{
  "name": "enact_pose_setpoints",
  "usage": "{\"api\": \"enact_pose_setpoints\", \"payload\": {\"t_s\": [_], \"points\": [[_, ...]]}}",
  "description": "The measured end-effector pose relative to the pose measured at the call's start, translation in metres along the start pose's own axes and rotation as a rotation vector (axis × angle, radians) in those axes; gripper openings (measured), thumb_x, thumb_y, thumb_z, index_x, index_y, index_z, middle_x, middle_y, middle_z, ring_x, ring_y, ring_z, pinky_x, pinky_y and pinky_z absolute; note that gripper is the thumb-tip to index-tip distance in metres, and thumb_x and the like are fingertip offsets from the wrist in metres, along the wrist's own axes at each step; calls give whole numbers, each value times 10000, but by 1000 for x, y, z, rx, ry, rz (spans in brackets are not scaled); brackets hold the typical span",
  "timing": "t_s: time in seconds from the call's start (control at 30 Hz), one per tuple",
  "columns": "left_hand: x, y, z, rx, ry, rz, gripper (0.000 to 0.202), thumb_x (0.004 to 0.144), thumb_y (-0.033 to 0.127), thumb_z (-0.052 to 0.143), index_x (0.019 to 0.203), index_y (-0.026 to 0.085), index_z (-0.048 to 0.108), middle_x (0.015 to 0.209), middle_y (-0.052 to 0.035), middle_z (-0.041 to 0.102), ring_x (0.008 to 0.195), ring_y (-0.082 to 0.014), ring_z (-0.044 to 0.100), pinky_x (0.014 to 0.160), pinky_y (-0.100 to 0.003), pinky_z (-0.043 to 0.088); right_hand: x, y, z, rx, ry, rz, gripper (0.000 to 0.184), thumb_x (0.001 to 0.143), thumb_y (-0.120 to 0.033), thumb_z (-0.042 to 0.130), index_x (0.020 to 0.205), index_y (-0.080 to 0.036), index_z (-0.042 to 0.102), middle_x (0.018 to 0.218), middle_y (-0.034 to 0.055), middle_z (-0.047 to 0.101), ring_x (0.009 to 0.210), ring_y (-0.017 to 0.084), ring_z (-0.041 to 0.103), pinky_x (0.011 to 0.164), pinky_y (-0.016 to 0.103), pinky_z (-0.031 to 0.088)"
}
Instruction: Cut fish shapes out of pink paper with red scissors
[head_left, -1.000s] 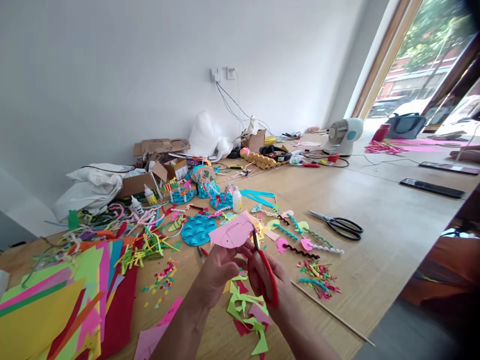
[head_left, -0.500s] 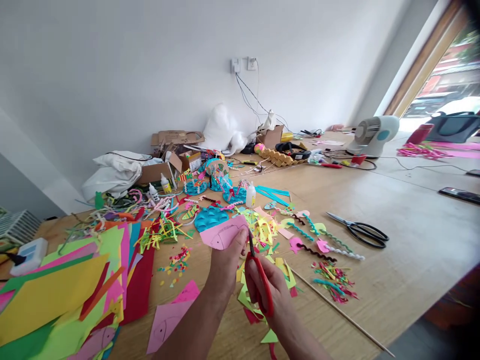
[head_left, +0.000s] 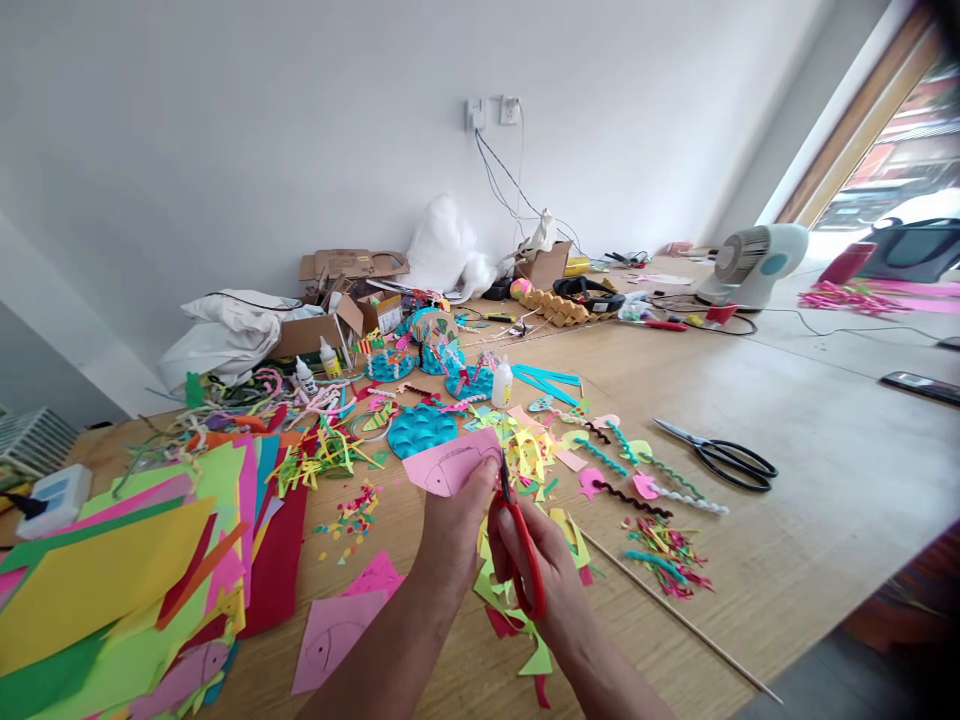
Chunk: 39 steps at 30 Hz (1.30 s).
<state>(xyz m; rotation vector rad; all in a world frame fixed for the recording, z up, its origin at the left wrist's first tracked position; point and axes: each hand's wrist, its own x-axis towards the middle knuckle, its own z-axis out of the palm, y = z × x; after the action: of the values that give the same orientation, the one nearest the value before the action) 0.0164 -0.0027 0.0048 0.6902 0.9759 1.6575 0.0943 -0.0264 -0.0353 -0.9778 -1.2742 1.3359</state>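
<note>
Between the thumb and fingers of my left hand (head_left: 463, 515) is a piece of pink paper (head_left: 446, 465) with a fish outline drawn on it. My right hand (head_left: 546, 565) grips red-handled scissors (head_left: 531, 570), their dark blades pointing up at the paper's right edge beside my left thumb. How far the blades are apart is too small to tell. Below my left forearm lies another pink sheet (head_left: 334, 640) with a fish drawing. Yellow and green paper scraps (head_left: 529, 450) are scattered under and behind my hands. A blue scalloped paper disc (head_left: 422, 430) sits just behind the held paper.
Stacked coloured paper (head_left: 105, 590) covers the left side. Black-handled scissors (head_left: 731, 460) and a thin wooden stick (head_left: 675, 610) lie to the right. Glue bottles (head_left: 502, 383), twisted pipe cleaners (head_left: 637, 497) and cardboard boxes (head_left: 315, 335) stand or lie farther back. A white fan (head_left: 757, 265) is at the far right.
The view has shifted slightly. My hands hold the same paper and scissors, in almost the same place, with the blades still at the paper's right edge.
</note>
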Motion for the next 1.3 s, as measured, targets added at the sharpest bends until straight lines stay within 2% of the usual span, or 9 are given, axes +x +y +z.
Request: {"api": "enact_pose_setpoints", "payload": {"t_s": [0.27, 0.53, 0.77, 0.9, 1.1, 1.3], "points": [[-1, 0, 1, 5, -13, -22, 132, 634, 213, 675, 737, 166, 608, 672, 32, 617, 634, -107, 568, 728, -259, 435, 0, -3, -3, -4, -3, 9, 422, 803, -559, 486, 603, -193, 417, 455, -72, 387, 405, 73, 329, 388, 186, 279], [-2, 2, 1, 19, -9, -25, 143, 606, 216, 692, 727, 167, 633, 675, 25, 636, 678, -127, 591, 757, -271, 438, -2, 2, -5, 22, 11, 8, 409, 805, -541, 502, 604, -192, 429, 445, -77, 390, 377, 62, 317, 365, 182, 248], [-2, 4, 2, 15, 21, -65, 198, 564, 197, 701, 750, 168, 643, 718, 8, 668, 705, -157, 607, 704, -281, 460, -4, -4, -7, 12, 2, 46, 447, 767, -596, 516, 590, -194, 435, 417, -84, 376, 353, 60, 316, 348, 183, 249], [-1, 2, 1, 38, 26, -72, 153, 573, 197, 680, 717, 158, 646, 685, 2, 661, 675, -148, 598, 674, -269, 461, -4, -2, -9, 14, -12, 69, 451, 771, -607, 506, 609, -191, 443, 443, -84, 378, 347, 56, 325, 342, 179, 257], [1, -2, -3, 68, -53, -39, 102, 618, 217, 651, 704, 163, 647, 664, 2, 641, 648, -138, 580, 633, -252, 454, -4, -2, -10, 13, -20, 61, 450, 767, -607, 513, 604, -193, 439, 454, -84, 373, 344, 56, 325, 335, 180, 254], [1, 0, -2, 60, -39, -35, 116, 608, 229, 668, 707, 181, 631, 657, 9, 616, 686, -146, 582, 621, -235, 451, -4, -3, -9, -16, -16, 67, 484, 735, -643, 515, 576, -196, 424, 460, -79, 363, 343, 59, 339, 331, 187, 257]]}}
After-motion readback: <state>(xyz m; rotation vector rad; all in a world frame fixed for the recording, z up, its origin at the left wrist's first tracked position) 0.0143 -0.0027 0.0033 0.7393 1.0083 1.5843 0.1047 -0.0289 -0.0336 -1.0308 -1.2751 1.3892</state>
